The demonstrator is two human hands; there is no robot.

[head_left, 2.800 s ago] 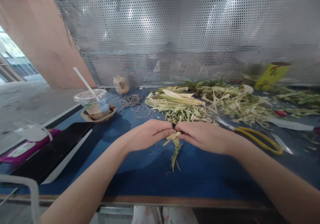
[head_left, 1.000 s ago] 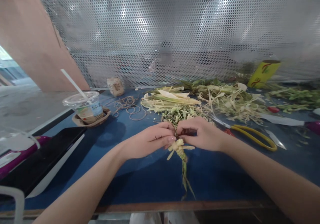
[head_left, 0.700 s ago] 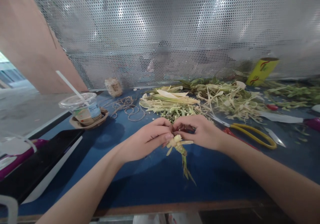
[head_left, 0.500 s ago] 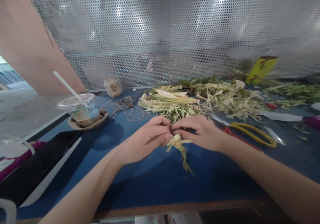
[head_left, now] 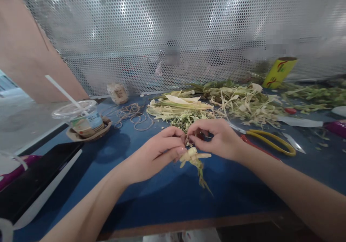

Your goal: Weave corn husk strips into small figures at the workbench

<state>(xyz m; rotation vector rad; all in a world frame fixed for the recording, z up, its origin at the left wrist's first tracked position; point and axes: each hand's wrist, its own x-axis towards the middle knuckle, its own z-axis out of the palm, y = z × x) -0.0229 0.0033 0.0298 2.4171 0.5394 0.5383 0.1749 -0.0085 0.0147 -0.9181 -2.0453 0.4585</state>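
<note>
Above the blue tabletop (head_left: 151,206), the left hand (head_left: 159,153) pinches a pale knotted plant piece (head_left: 193,157) at its three o'clock, while the right hand (head_left: 217,139) curls at the piece's two o'clock, its grip unclear, with heaped leaves (head_left: 186,106) at twelve.

A perforated metal screen (head_left: 178,22) spans 12 o'clock along the far edge of a blue surface (head_left: 151,206), whose brown front edge runs across 6 o'clock. White glints brighten the screen toward 11 and 1 o'clock; shapes in it are blurred. At 10 o'clock a pinkish wall (head_left: 29,54) leans in view, with grey floor (head_left: 27,114) at 9 o'clock and a pale, daylit opening (head_left: 7,83) just above.
</note>
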